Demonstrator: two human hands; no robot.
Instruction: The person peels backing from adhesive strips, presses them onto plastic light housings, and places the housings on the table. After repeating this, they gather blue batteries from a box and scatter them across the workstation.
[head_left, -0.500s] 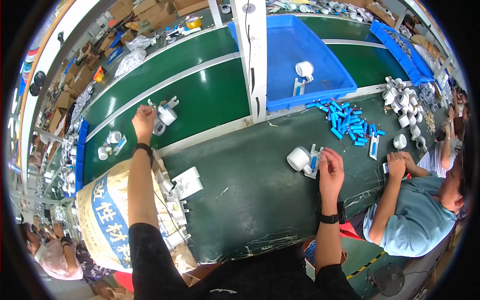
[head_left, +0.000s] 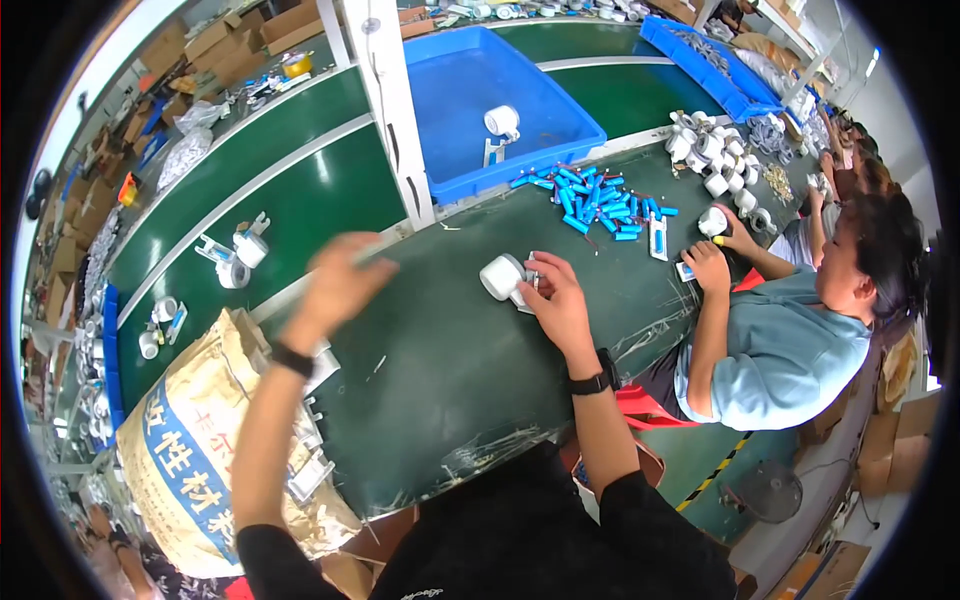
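My right hand (head_left: 560, 305) is closed on the bracket end of a white lamp-like unit, whose round head (head_left: 501, 277) rests at the green bench. Its fingers cover most of the bracket. Over the bench's left part, my left hand (head_left: 343, 288) is blurred by motion, its thumb apart from its fingers and nothing visible in it. Beyond that hand, on the green conveyor, lies a group of white units with brackets (head_left: 236, 256). To the right is a pile of blue cylindrical batteries (head_left: 600, 200), with a white bracket holding a blue cell (head_left: 657, 238) beside it.
A printed sack (head_left: 190, 440) with white plastic parts stands at the left. The blue tray (head_left: 450, 100) and a white post (head_left: 395, 110) are beyond the bench. White round heads (head_left: 712, 150) are heaped at the right, near a co-worker in a light blue shirt (head_left: 775, 360).
My left hand has come back from the conveyor units toward the bench. My right hand now wraps more of the bracket. The whole view has swung to the right.
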